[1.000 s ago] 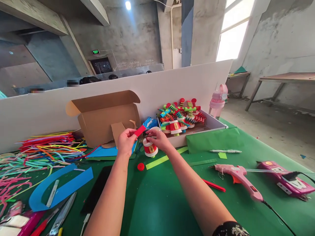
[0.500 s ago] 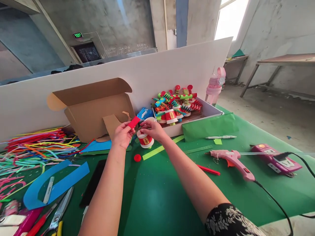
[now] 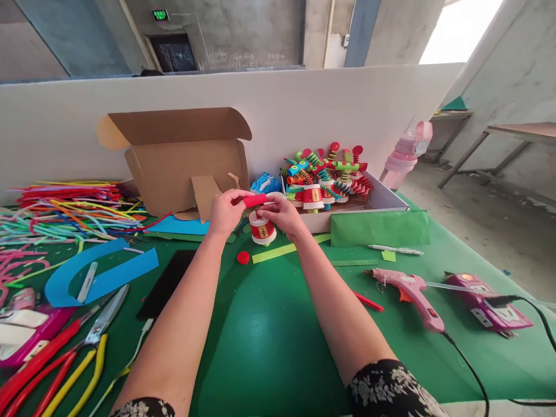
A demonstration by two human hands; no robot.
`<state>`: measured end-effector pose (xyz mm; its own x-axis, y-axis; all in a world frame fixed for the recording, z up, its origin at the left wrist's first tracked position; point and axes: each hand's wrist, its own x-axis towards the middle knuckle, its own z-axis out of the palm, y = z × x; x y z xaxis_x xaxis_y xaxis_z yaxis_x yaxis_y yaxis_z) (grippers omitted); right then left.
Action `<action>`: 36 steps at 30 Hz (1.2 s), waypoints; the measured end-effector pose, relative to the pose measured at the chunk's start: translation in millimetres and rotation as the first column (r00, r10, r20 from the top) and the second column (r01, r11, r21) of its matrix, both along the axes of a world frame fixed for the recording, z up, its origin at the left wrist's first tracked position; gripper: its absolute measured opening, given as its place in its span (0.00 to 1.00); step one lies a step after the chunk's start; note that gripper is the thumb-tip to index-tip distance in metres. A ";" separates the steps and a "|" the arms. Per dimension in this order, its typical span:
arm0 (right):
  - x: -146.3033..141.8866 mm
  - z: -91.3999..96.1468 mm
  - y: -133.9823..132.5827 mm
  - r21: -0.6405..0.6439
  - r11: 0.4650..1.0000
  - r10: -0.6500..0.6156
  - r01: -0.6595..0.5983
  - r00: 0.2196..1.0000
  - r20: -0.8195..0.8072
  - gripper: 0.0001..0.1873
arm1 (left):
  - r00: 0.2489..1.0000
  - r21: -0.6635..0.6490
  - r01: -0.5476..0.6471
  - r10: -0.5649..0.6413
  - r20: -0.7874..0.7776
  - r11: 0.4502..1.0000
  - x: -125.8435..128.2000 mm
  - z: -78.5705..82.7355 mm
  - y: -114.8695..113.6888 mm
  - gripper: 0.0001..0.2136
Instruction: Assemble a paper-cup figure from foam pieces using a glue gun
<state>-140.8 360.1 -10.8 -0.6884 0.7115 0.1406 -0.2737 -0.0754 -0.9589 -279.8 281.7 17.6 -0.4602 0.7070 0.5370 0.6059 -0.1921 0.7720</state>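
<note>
My left hand (image 3: 226, 211) pinches the left end of a red paper strip (image 3: 255, 200), which lies level above a small white paper cup with a red band (image 3: 262, 228). My right hand (image 3: 284, 213) is closed on the strip's right end and rests against the top of the cup. The cup hangs just above the green table cover (image 3: 269, 324). A red round disc (image 3: 243, 258) lies on the cover below my left hand, next to a light green paper strip (image 3: 282, 250).
An open cardboard box (image 3: 182, 159) stands behind my hands. A white tray (image 3: 382, 202) holds several finished colourful cup figures (image 3: 325, 174). Pipe cleaners (image 3: 65, 211), blue paper (image 3: 95, 278), scissors and pliers (image 3: 73, 353) lie left. A pink glue gun (image 3: 412, 292), pen (image 3: 395, 249) and bottle (image 3: 406, 153) are right.
The red strip has turned from a slant in my left hand to level, with my right hand now also on it. The camera view has dipped and shifted left.
</note>
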 end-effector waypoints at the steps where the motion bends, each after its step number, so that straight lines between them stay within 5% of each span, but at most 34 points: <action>1: 0.2 -0.5 0.2 -0.002 1.000 0.002 -0.002 1.000 -0.010 0.19 | 1.000 0.005 0.000 0.000 -0.025 1.000 -0.7 0.4 -0.1 0.09; 11: 2.2 -0.9 0.7 0.055 0.998 -0.014 0.014 1.000 -0.004 0.23 | 0.973 0.072 -0.008 0.025 -0.231 0.997 0.3 3.1 -1.1 0.12; 36: 5.1 1.5 -1.2 0.066 0.998 -0.006 0.005 1.000 0.012 0.20 | 0.964 0.054 0.078 -0.061 -0.259 0.995 -1.7 -2.8 -0.4 0.09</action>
